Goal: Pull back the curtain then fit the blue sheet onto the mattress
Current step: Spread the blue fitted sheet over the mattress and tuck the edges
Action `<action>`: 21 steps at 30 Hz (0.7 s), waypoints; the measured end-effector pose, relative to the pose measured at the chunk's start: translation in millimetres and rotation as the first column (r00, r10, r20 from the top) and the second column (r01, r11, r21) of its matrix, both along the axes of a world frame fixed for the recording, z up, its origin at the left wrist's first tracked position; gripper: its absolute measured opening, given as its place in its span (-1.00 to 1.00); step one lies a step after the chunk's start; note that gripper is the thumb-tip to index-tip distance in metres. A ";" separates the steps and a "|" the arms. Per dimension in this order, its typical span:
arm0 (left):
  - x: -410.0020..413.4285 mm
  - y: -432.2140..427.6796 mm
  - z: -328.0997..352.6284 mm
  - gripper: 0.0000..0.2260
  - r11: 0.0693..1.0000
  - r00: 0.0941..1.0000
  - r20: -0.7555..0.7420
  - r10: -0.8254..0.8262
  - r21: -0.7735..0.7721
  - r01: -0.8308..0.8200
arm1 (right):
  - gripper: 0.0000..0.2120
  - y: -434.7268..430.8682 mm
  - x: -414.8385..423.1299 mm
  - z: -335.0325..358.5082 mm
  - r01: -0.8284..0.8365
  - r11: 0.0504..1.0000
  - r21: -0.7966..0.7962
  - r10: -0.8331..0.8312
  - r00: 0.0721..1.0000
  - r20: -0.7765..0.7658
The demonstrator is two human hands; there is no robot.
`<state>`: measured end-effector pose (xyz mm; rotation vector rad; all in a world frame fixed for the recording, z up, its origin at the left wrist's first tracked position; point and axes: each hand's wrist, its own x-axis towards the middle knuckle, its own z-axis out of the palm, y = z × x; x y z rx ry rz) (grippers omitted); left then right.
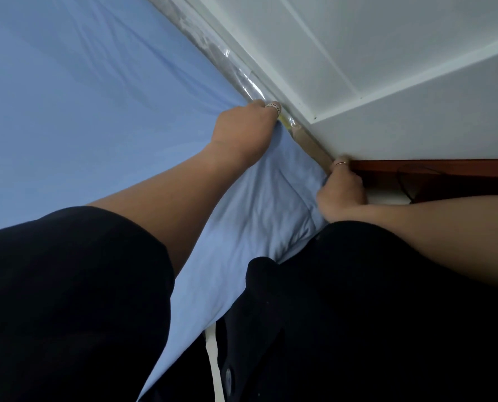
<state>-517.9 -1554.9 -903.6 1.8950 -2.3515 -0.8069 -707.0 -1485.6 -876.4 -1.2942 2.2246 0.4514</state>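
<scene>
I am working the blue sheet (96, 88) over the far corner of the mattress (243, 69), whose plastic-wrapped edge is showing bare along the white wall (387, 53). To my eye the top of the bed is mostly covered and this corner is the part not yet seated.

To do it well, I am thinking the hem should be drawn out and down past the corner before any tucking, so the slack bunched between my arms is going under the edge instead of puckering on top. The gap at the wall looks tight, so pushing straight down beside the brown strip (314, 147) should be cleaner than dragging sideways, and both sides want even tension.

My left hand (242, 126) is reaching furthest, arm almost straight, knuckles up, its fingers (266, 105) curling over the sheet's edge into the gap; their tips are hidden. My right hand (342, 190) is sitting nearer, at the corner where the strip is meeting the red-brown wooden rail (430, 166), fingers curled round gathered blue cloth, though I cannot tell how much they are pinching. No curtain is in view.
</scene>
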 end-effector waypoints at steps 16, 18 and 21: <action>-29.3 -5.9 -7.9 -0.82 0.999 0.987 -0.152 0.043 0.006 -0.043 | -0.81 -17.9 -8.0 4.5 0.105 0.989 0.108 -0.120 0.983 0.136; -41.3 -17.2 -5.2 -0.77 0.999 0.987 -0.155 0.047 -0.013 -0.050 | -0.92 -13.7 -15.3 7.1 -0.096 0.995 -0.037 0.098 0.992 0.074; -49.9 -15.9 -8.8 -0.76 0.998 0.989 -0.135 0.053 -0.026 -0.057 | -0.89 -9.9 -20.0 3.0 -0.123 0.987 -0.103 0.132 0.988 0.085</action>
